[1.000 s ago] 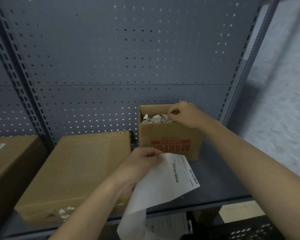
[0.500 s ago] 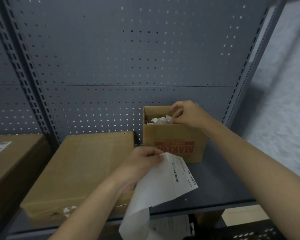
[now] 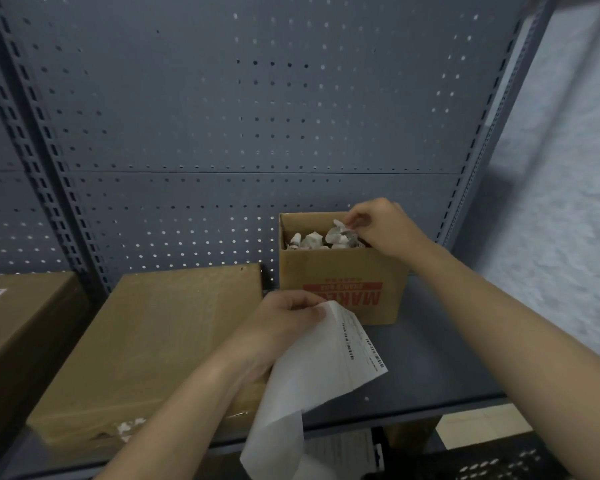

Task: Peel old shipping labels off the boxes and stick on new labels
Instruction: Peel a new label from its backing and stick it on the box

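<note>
Label sheet (image 3: 326,362) is pinched at its top corner by the left hand (image 3: 284,320) and hung over the shelf (image 3: 430,368) edge beside the flat box (image 3: 160,334), presumably staged for sticking. Crumpled scrap (image 3: 340,230) is pinched by the right hand (image 3: 381,226) over the small open box (image 3: 340,271), evidently used for waste.

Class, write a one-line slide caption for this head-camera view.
Left hand holds a label sheet while right hand pinches crumpled paper in the small open box.

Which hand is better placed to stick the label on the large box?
Left hand: it grips the label sheet beside the large box; the right hand pinches a scrap in the small box.
</note>
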`<state>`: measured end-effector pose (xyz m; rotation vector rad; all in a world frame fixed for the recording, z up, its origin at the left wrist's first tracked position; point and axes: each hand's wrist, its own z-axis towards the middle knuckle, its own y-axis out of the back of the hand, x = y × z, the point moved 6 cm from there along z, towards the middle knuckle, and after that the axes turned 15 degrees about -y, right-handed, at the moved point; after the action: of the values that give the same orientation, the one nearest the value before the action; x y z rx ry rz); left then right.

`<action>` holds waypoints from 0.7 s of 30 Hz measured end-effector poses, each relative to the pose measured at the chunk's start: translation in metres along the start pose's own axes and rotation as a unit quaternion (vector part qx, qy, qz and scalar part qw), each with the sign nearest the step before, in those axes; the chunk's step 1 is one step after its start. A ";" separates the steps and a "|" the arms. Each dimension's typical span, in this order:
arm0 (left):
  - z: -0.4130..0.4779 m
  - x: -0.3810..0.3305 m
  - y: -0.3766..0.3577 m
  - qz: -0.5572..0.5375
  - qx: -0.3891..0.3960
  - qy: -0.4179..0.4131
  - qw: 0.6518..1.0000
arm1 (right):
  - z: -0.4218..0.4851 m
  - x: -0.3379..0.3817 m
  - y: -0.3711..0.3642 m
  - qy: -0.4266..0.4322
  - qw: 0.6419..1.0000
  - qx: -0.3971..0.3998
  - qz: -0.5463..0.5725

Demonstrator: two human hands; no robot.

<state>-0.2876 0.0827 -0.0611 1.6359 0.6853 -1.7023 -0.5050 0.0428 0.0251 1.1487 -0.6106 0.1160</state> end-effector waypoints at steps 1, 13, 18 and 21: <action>0.001 0.000 -0.001 -0.003 0.004 -0.002 1.000 | -0.001 -0.001 0.000 0.000 1.000 0.006 -0.006; 0.007 -0.004 -0.010 0.019 0.014 -0.006 1.000 | -0.005 -0.004 0.005 0.000 0.998 0.017 -0.056; 0.008 -0.005 -0.012 0.027 0.016 -0.008 0.999 | -0.002 -0.006 0.006 -0.010 0.999 0.009 -0.032; 0.008 -0.005 -0.013 0.029 0.018 -0.008 0.999 | -0.001 -0.008 0.009 -0.021 0.999 -0.018 -0.029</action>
<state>-0.3029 0.0855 -0.0565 1.6505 0.5960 -1.6931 -0.5147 0.0490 0.0278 1.1355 -0.6149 0.0315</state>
